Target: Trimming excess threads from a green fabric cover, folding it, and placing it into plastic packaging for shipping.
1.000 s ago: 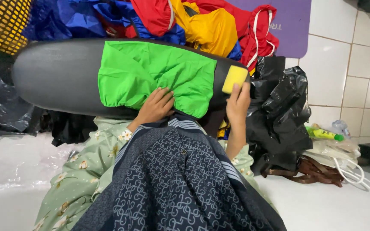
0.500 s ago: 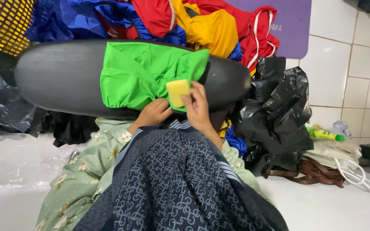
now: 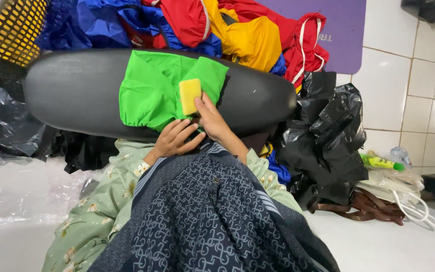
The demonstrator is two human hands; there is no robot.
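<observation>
Tiled corner | yellow sponge (image 3: pixel 189 95) pinched by right hand (image 3: pixel 212 121) | left hand (image 3: pixel 173 139) flat, released, on green cloth (image 3: pixel 152 90)

Black padded board with a green cloth spread on it

The long, rounded black board (image 3: pixel 81 95) carries the things — a bright green garment (image 3: pixel 152 90) lies flat across its middle, and a small yellow sponge-like block (image 3: pixel 189 95) rests on the cloth. Coloured clothes (image 3: pixel 212 27) in blue, red and yellow are heaped along its far edge. Under and beside it, the white floor (image 3: pixel 388 242) bears a black plastic bag (image 3: pixel 328 136) and clear plastic sheeting (image 3: pixel 16 186).
</observation>
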